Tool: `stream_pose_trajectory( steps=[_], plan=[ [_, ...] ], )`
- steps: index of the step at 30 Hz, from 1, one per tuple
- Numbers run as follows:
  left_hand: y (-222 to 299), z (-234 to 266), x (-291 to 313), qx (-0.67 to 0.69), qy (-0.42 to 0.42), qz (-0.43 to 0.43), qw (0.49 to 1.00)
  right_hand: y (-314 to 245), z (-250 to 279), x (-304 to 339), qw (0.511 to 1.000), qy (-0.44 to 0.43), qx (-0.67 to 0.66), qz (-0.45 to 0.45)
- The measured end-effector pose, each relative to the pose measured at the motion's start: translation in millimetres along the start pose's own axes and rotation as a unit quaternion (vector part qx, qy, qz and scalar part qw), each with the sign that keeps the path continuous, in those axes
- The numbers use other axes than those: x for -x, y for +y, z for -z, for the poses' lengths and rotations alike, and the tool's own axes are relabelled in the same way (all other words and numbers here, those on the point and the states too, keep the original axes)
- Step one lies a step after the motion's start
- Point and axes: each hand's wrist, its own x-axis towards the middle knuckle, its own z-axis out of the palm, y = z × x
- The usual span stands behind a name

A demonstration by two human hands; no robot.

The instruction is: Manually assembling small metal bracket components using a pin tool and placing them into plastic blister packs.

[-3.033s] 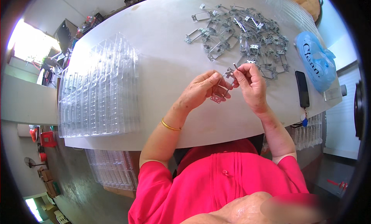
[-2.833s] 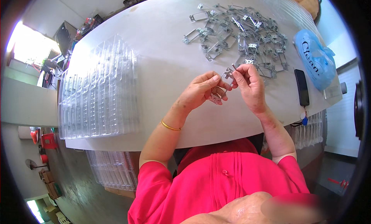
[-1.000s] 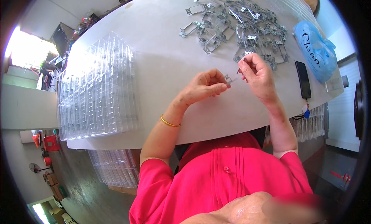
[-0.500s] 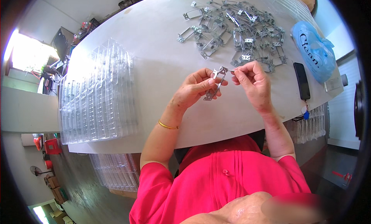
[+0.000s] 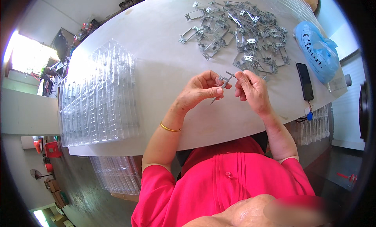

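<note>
Between my hands, above the near part of the table, is a small grey metal bracket frame (image 5: 226, 81) with thin bars and flat end plates. My left hand (image 5: 201, 89) pinches it between thumb and fingers. My right hand (image 5: 252, 89) is closed on the frame's other end, thumb and forefinger at the tip of a bar. The frame is tilted nearly edge-on, and fingers cover part of it. Beyond my hands lies a loose heap of similar metal bracket frames (image 5: 250, 42), tangled together on the white table (image 5: 164, 46).
Stacked clear plastic trays (image 5: 100, 97) stand at the table's left. At the right are a black phone (image 5: 305, 82) and a blue plastic bag (image 5: 316, 50). More clear trays (image 5: 117, 174) sit below the table's left edge, and others (image 5: 315, 127) below its right.
The metal bracket frame has turned in my hands, from showing its open side to nearly edge-on. My right hand has shifted slightly left and down, with its wrist rotated.
</note>
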Motion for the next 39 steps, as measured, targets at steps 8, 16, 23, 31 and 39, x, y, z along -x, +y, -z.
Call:
stream_pose_trajectory(
  steps=[8,16,23,31,39],
  plan=[
    [1.0,-4.5,0.3,-0.063,-0.004,0.058,0.996,11.4,11.5,-7.4,0.968,-0.088,-0.198,-0.123],
    [3.3,-5.5,1.5,-0.141,-0.009,0.083,0.986,10.0,18.1,-14.0,0.966,-0.158,-0.149,-0.143],
    [0.1,-9.0,0.7,-0.152,-0.04,0.065,0.985,16.5,25.1,-22.7,0.987,-0.153,0.014,-0.041],
    [2.2,-4.1,1.1,-0.006,-0.028,0.039,0.999,-3.6,21.9,-15.0,0.996,-0.006,-0.09,0.004],
    [-0.8,0.3,0.6,0.035,0.008,0.026,0.999,1.8,3.0,2.1,0.989,0.008,-0.115,0.088]
  ],
)
